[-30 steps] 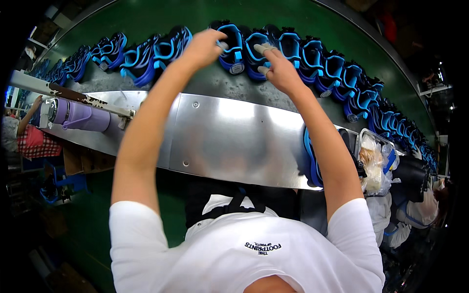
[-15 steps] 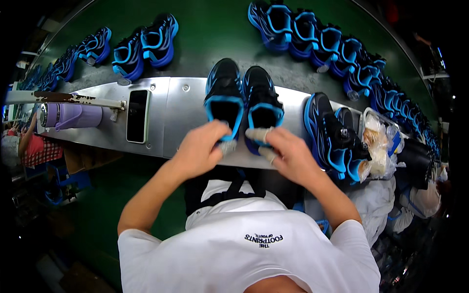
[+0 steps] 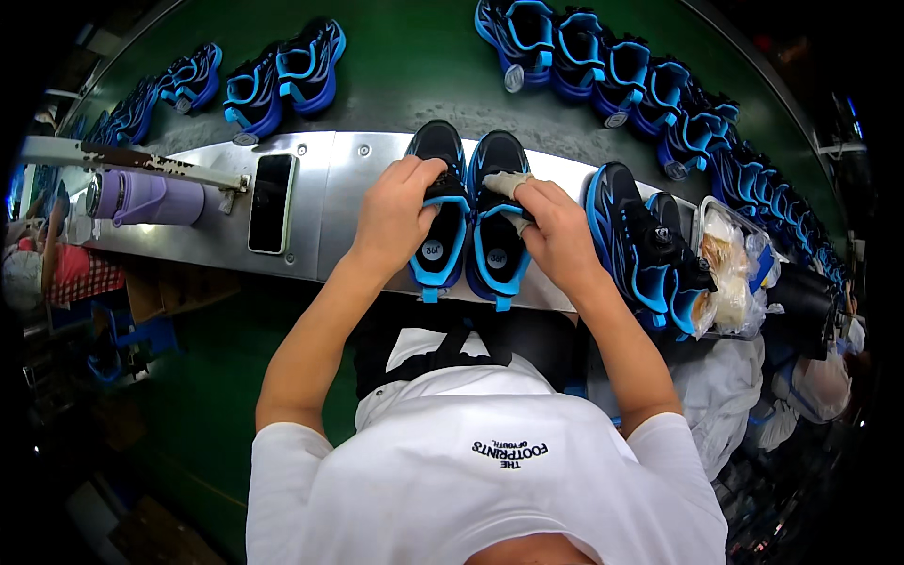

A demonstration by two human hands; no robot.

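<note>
Two black-and-blue sneakers stand side by side at the metal edge of the bench, toes pointing away from me. Around the tongue and collar of the left sneaker closes my left hand. The other one, the right sneaker, is gripped in the same place by my right hand, with pale covers on some fingertips. Both collars gape, and a round pale label shows on each insole. My fingers hide part of the tongues and inner sides. Another pair of sneakers rests just right of my right hand.
Rows of matching sneakers line the green bench at far left and right. Left of me lie a phone and a lilac bottle, below a chipped metal bar. A clear tray of plastic-wrapped items sits at right.
My hands have moved forward from the heel collars to the tongues and now grip there. The insoles with their labels and the heel tabs have come into sight.
</note>
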